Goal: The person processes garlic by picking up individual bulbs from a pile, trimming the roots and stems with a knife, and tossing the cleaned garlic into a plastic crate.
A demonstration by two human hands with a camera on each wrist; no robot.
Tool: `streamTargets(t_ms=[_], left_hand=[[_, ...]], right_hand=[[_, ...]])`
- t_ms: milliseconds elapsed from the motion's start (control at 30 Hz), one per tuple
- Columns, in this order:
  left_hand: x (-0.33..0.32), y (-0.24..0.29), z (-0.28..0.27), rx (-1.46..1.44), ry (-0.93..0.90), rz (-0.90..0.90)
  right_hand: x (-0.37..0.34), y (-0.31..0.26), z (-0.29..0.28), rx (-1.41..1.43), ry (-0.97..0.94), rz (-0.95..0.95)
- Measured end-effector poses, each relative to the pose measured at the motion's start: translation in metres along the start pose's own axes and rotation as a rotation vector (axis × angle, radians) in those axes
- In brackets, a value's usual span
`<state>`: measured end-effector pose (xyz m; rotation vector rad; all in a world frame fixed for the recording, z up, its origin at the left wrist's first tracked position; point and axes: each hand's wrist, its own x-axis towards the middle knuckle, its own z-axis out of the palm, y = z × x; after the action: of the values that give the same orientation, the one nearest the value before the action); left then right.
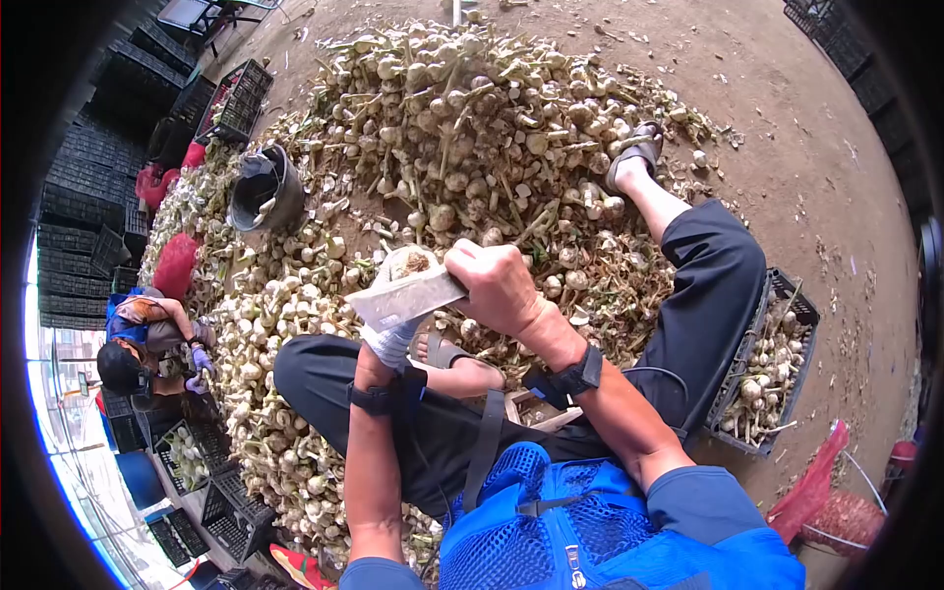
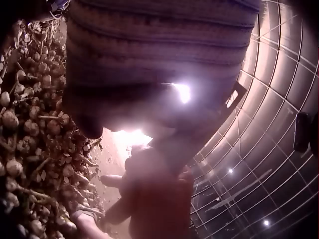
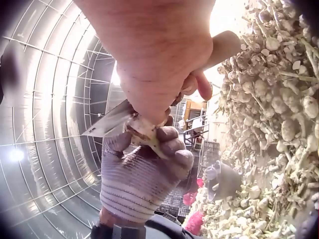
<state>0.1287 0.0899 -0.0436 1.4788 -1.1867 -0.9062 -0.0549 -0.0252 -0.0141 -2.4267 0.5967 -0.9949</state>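
Note:
My left hand (image 1: 391, 342), in a white ribbed glove, holds a garlic bulb (image 1: 411, 264) whose cut root side faces up in the head view. In the right wrist view the gloved fingers curl round the garlic and its pale stem (image 3: 158, 145). A knife (image 1: 401, 301) with a broad, flat blade lies across the bulb, its handle (image 3: 224, 49) gripped by my bare right hand (image 1: 500, 287). Close beside the bulb, the right fingers hide part of it. Glare and the glove cuff (image 2: 159, 45) cover most of the work in the left wrist view.
A large garlic heap (image 1: 452, 128) spreads in front of my legs. To the left stands a dark bucket (image 1: 267, 192); a black crate of garlic (image 1: 767, 364) is at my right. Another person (image 1: 147, 329) works at the left, near stacked crates (image 1: 88, 197) and a red mesh bag (image 1: 177, 264).

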Motion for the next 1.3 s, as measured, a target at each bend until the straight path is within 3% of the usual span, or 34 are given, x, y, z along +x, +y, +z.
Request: streamTargets(t_ms=[33, 133, 233, 367, 533, 600, 633, 700, 733, 767, 800, 833, 867, 900, 1000, 1133, 1167, 1233, 1300], left_hand=[[-0.004, 0.002, 0.004, -0.253, 0.098, -0.109], [0.006, 0.012, 0.002, -0.295, -0.028, -0.015], [0.006, 0.007, 0.006, -0.307, 0.039, -0.051], [0.005, -0.016, 0.006, -0.005, 0.073, -0.052], [0.012, -0.01, 0.015, 0.104, 0.069, -0.013], [0.019, -0.004, 0.02, 0.426, 0.027, 0.173], [0.02, 0.005, 0.026, 0.424, 0.019, 0.173], [0.022, 0.027, 0.039, 0.171, 0.092, 0.061], [0.023, 0.039, 0.04, 0.214, 0.09, -0.065], [0.024, 0.046, 0.041, 0.26, 0.087, -0.185], [0.019, 0.052, 0.042, 0.244, 0.09, -0.015], [0.014, 0.057, 0.043, 0.231, 0.087, 0.154], [0.016, 0.046, 0.042, 0.17, 0.098, 0.095], [0.017, 0.045, 0.045, 0.105, 0.112, 0.025], [0.021, 0.044, 0.045, -0.16, 0.179, -0.083], [0.027, 0.043, 0.044, -0.433, 0.166, -0.01], [0.029, 0.041, 0.043, -0.433, 0.168, -0.008], [0.031, 0.05, 0.046, -0.695, 0.093, 0.054], [0.029, 0.057, 0.041, -0.635, 0.14, 0.037]], right_hand=[[-0.001, -0.001, 0.003, 0.005, -0.002, 0.004], [-0.004, -0.002, 0.014, 0.059, 0.018, 0.005], [-0.009, 0.001, 0.022, 0.076, -0.01, 0.079], [-0.015, 0.01, 0.037, 0.083, 0.048, 0.136], [-0.02, 0.019, 0.047, 0.083, 0.169, 0.157], [-0.022, 0.023, 0.044, 0.094, 0.183, 0.159], [-0.023, 0.024, 0.042, 0.105, 0.191, 0.157], [-0.027, 0.032, 0.042, 0.074, 0.238, 0.157], [-0.03, 0.039, 0.045, 0.048, 0.286, 0.148], [-0.041, 0.065, 0.058, -0.039, 0.316, 0.213], [-0.057, 0.096, 0.065, -0.245, 0.241, 0.395], [-0.071, 0.115, 0.055, -0.223, 0.16, 0.692], [-0.084, 0.133, 0.057, -0.181, 0.227, 0.869], [-0.083, 0.133, 0.051, -0.252, 0.293, 0.835], [-0.077, 0.122, 0.072, 0.354, 0.38, 0.924], [-0.041, 0.038, 0.064, 1.347, 0.193, 0.976], [-0.037, 0.027, 0.059, 1.467, 0.054, 0.972], [-0.028, 0.005, 0.053, 1.758, 0.025, 0.98], [-0.022, 0.003, 0.049, 1.832, 0.026, 0.96]])
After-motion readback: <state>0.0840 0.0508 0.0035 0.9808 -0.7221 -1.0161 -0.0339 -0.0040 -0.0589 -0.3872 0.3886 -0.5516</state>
